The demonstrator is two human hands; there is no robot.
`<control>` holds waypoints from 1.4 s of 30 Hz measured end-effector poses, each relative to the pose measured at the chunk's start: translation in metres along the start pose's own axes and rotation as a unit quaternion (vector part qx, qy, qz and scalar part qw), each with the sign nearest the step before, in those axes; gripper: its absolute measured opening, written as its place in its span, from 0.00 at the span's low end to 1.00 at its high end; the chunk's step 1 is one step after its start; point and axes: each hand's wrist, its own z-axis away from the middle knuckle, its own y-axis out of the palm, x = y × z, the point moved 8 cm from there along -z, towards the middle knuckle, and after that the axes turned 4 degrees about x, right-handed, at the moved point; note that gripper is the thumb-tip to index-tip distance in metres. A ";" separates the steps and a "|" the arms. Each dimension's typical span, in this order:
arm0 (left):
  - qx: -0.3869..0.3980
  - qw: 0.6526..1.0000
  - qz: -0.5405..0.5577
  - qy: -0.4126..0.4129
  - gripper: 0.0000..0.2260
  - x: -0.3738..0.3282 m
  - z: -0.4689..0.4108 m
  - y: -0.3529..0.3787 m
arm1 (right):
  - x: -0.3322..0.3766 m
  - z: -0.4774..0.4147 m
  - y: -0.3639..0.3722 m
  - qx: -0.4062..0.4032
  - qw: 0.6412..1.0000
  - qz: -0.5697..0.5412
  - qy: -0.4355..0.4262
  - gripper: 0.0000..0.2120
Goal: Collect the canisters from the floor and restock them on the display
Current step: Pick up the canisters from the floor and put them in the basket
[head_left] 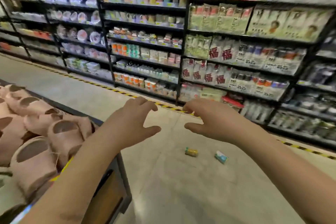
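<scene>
The person stands in a shop aisle with both arms stretched forward over the concrete floor (181, 196). The left hand (134, 120) and the right hand (209, 120) are both empty. Their fingers are spread and loosely curved, the thumbs held apart, and they grasp nothing. The hands hang near each other, palms down, well above the floor.

The task's things lie below the hands and slightly to the right. A yellow canister (191, 152) lies on its side, and near it on the right lies a teal-and-white canister (221, 157), the two not touching. Neither has been picked up, so the step in hand looks like the reach down for the first pickup.

To do it well, the person would have to bend or crouch low enough that the hands come down over the canisters rather than at them from the side. A canister on its side may roll when nudged, so fingers and thumb should close across the round body from above, not push at one end. With both hands free, one canister per hand seems workable: the left for the yellow, the right for the teal-and-white.

The table (109, 196) of pink slippers (63, 132) stands close on the left, so the left elbow needs room. Which row of the dark shelves (145, 8) is the canisters' display cannot be told, as the goods there are blurred.
</scene>
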 end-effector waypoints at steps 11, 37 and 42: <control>0.093 0.980 0.057 0.168 0.25 -0.040 -0.198 0.073 | -0.152 -0.028 0.046 0.018 0.971 -0.059 0.229 0.22; 0.240 0.953 0.057 0.177 0.27 -0.116 -0.556 0.295 | -0.511 -0.158 0.175 0.055 0.952 -0.115 0.277 0.22; 0.261 0.948 0.067 0.170 0.27 -0.093 -0.617 0.355 | -0.561 -0.191 0.235 0.059 0.945 -0.110 0.301 0.23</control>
